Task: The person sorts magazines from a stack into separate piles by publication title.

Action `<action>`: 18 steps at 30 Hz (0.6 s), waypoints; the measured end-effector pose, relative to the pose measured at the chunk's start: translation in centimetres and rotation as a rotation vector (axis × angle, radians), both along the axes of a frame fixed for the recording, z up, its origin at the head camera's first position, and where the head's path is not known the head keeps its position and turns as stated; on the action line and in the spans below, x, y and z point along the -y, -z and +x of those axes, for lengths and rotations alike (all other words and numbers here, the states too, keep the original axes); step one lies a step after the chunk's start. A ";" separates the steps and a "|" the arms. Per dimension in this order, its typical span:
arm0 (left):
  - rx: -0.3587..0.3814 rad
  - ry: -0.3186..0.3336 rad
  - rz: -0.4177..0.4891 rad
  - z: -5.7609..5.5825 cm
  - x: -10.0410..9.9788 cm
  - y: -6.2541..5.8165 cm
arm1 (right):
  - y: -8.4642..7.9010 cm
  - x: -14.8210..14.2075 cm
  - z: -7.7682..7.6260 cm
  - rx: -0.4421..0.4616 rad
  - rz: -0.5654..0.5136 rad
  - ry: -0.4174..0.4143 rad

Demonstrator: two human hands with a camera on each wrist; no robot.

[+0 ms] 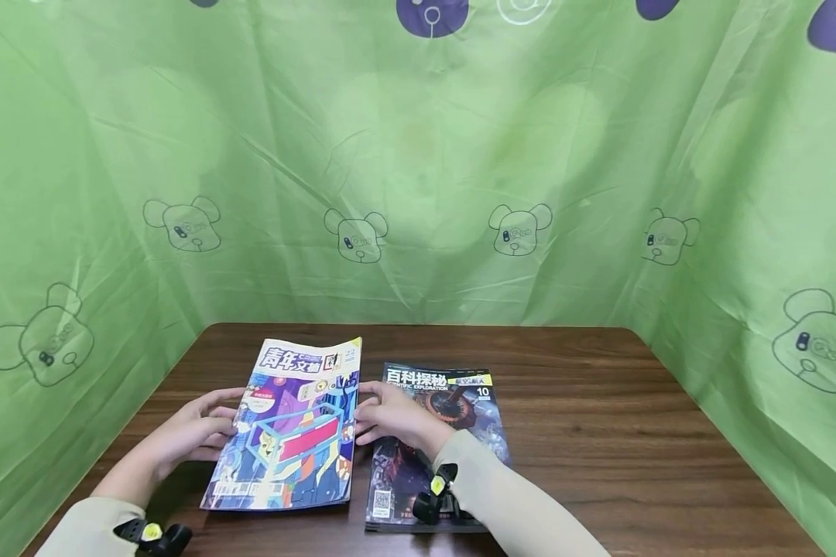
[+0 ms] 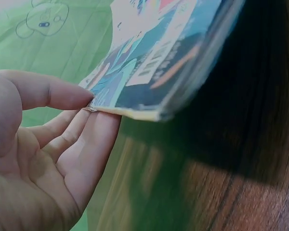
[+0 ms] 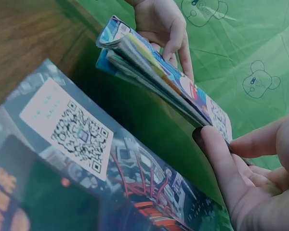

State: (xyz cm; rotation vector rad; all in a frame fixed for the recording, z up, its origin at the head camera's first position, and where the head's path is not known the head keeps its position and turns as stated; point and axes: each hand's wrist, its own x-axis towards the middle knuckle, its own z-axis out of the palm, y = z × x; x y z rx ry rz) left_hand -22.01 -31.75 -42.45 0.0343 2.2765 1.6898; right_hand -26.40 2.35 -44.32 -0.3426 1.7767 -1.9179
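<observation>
Head view: both forearms (image 1: 519, 495) reach in from the near side, the left one left of the dark magazine (image 1: 399, 473), the right one crossing over it. The left hand (image 1: 197, 425) pinches one side of the colourful magazine (image 1: 286, 433), thumb above, fingers underneath; the right hand (image 1: 393, 415) grips the opposite side. The colourful magazine is raised just left of the dark magazine. The right forearm hides part of the dark magazine, left fingertips disappear beneath the colourful magazine, whose page edges blur in the left wrist view.
</observation>
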 end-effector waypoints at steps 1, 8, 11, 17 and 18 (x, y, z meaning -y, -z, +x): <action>0.006 -0.006 -0.007 0.0 0.1 0.1 | 0.1 0.1 -0.1 0.002 0.004 -0.001; 0.017 -0.034 -0.034 -0.3 0.6 0.5 | 0.6 0.9 -0.6 -0.019 0.036 0.000; 0.016 -0.022 -0.043 -0.3 0.8 0.7 | 0.7 1.1 -0.7 -0.022 0.044 -0.007; 0.037 -0.029 -0.048 -0.5 1.1 1.0 | 0.7 1.4 -0.6 -0.015 0.060 -0.013; 0.041 -0.033 -0.047 -0.5 1.1 1.0 | 0.7 1.5 -0.6 -0.016 0.065 -0.015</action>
